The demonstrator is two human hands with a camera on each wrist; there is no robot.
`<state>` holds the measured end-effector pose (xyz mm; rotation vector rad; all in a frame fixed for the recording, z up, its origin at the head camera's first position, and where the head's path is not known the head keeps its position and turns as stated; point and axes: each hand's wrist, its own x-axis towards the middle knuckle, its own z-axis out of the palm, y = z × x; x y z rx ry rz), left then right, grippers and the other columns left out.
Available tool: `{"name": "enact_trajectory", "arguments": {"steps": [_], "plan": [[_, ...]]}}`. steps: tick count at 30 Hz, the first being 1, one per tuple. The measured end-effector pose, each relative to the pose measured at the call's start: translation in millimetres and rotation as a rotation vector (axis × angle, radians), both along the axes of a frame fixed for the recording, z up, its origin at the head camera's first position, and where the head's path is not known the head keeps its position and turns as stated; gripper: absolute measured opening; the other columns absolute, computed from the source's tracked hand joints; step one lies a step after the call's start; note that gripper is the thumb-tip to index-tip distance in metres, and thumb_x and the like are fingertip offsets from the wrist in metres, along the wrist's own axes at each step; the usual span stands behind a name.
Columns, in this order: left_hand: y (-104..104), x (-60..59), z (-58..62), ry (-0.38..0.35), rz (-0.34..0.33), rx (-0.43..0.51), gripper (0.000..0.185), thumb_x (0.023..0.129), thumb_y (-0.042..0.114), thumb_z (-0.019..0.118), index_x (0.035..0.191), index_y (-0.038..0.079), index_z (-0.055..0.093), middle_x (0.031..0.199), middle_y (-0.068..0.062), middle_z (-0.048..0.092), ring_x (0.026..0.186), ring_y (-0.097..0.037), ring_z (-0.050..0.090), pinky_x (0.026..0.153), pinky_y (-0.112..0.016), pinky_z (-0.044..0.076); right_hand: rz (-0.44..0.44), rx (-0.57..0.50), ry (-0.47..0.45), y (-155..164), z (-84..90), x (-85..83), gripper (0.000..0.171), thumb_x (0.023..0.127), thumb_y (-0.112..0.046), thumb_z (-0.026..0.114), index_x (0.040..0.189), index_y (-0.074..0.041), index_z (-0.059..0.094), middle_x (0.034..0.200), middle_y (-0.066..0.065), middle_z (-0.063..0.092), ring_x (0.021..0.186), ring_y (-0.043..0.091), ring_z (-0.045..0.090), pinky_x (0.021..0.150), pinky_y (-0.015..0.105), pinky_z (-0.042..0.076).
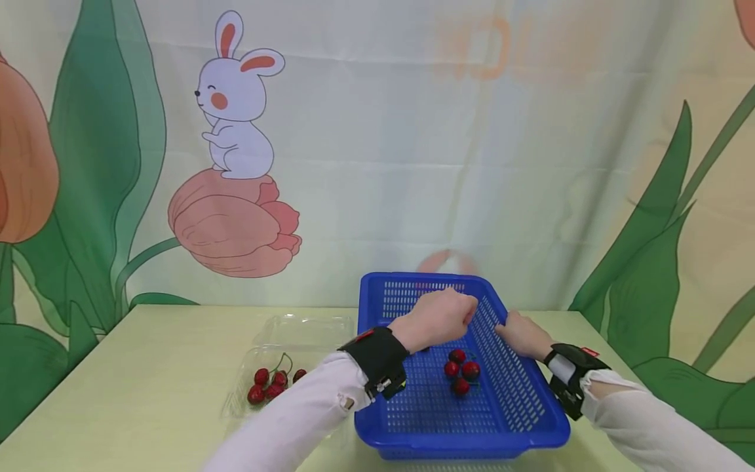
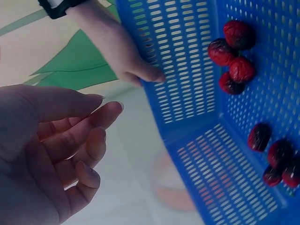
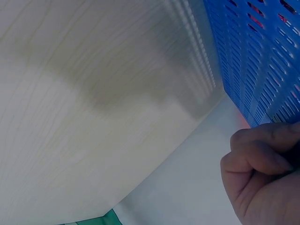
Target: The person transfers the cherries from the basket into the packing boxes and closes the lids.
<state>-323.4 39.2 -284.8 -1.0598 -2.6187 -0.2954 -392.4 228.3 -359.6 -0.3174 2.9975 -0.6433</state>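
A blue plastic basket with slotted walls stands on the table and holds several dark red cherries. My right hand grips its right rim, fingers curled at the edge; in the right wrist view that hand is bent against the outer wall. Above the basket is my left hand, which hides some of its far part. The left wrist view shows the left hand with loosely bent fingers, thumb and forefinger tips close together, nothing visible between them. There, two groups of cherries lie in the basket.
Left of the basket, a clear plastic box with its lid raised behind holds several cherries, one with a long stem. My left forearm covers part of it. A printed curtain hangs behind the pale table.
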Motion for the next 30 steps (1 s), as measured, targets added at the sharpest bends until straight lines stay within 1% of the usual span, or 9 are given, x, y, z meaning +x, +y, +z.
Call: {"name": "enact_trajectory", "arguments": {"steps": [4,8,14,17,19,20,25,27,30], "plan": [[7,-5.2,-8.5,-0.042,0.000,0.016,0.012,0.068,0.009,0.045,0.060,0.017,0.039,0.049,0.004,0.035,0.042,-0.006,0.034,0.033,-0.018,0.026,-0.010,0.005,-0.012,0,0.2,-0.5,0.018,0.075,-0.018,0.033,0.067,-0.004,0.040,0.051,0.002,0.034,0.041,0.014,0.039,0.037,0.025,0.030],[15,-7.7,-15.1,-0.051,0.016,0.007,0.012,0.068,0.009,0.045,0.060,0.016,0.040,0.049,0.005,0.035,0.041,-0.007,0.033,0.033,-0.019,0.025,-0.016,0.018,-0.013,0,0.7,0.4,0.019,0.075,-0.019,0.034,0.071,-0.001,0.040,0.054,0.004,0.035,0.044,0.014,0.039,0.038,0.025,0.030],[27,-10.9,-28.1,-0.102,0.051,-0.032,0.012,0.068,0.011,0.046,0.059,0.017,0.039,0.050,0.005,0.037,0.040,-0.007,0.033,0.033,-0.020,0.025,-0.031,0.058,0.005,2,1.2,1.3,0.026,0.075,-0.021,0.034,0.081,0.004,0.039,0.062,0.007,0.036,0.051,0.016,0.039,0.041,0.026,0.030],[32,-13.7,-36.4,-0.102,0.073,-0.051,0.012,0.067,0.011,0.046,0.058,0.017,0.039,0.050,0.005,0.036,0.040,-0.007,0.032,0.033,-0.021,0.024,-0.024,0.048,0.014,3,0.7,0.8,0.025,0.074,-0.020,0.034,0.079,0.003,0.041,0.062,0.007,0.038,0.051,0.016,0.040,0.041,0.026,0.031],[35,-14.5,-41.5,-0.118,0.080,-0.063,0.013,0.066,0.012,0.047,0.057,0.017,0.039,0.049,0.006,0.036,0.040,-0.007,0.033,0.032,-0.021,0.026,-0.021,0.036,0.016,4,0.4,1.0,0.024,0.074,-0.020,0.034,0.079,0.003,0.041,0.062,0.006,0.039,0.050,0.016,0.040,0.041,0.026,0.031],[36,-14.4,-44.1,-0.128,0.079,-0.073,0.012,0.065,0.013,0.048,0.057,0.017,0.040,0.049,0.007,0.037,0.041,-0.006,0.035,0.033,-0.021,0.027,-0.019,0.037,0.023,4,0.1,1.3,0.025,0.073,-0.019,0.034,0.081,0.003,0.041,0.062,0.006,0.040,0.050,0.016,0.040,0.041,0.026,0.031],[44,-12.9,-56.3,-0.180,0.047,-0.161,0.012,0.066,0.015,0.049,0.056,0.019,0.044,0.049,0.009,0.041,0.043,-0.005,0.038,0.034,-0.020,0.029,-0.011,0.030,0.033,5,-1.5,1.4,0.022,0.073,-0.019,0.034,0.077,0.002,0.041,0.060,0.006,0.039,0.049,0.016,0.040,0.040,0.026,0.030],[47,-13.2,-61.5,-0.174,0.026,-0.207,0.013,0.067,0.015,0.048,0.055,0.019,0.045,0.048,0.009,0.041,0.043,-0.005,0.037,0.034,-0.020,0.029,-0.002,0.030,0.037,5,-1.2,1.0,0.022,0.073,-0.019,0.034,0.075,0.002,0.041,0.059,0.006,0.038,0.048,0.015,0.039,0.040,0.026,0.030],[51,-13.8,-68.2,-0.147,0.010,-0.283,0.013,0.066,0.018,0.049,0.054,0.020,0.045,0.049,0.010,0.041,0.044,-0.005,0.037,0.036,-0.021,0.030,0.012,0.020,0.040,3,0.6,0.9,0.021,0.073,-0.018,0.034,0.076,0.002,0.041,0.061,0.006,0.040,0.049,0.015,0.040,0.041,0.026,0.031]]}}
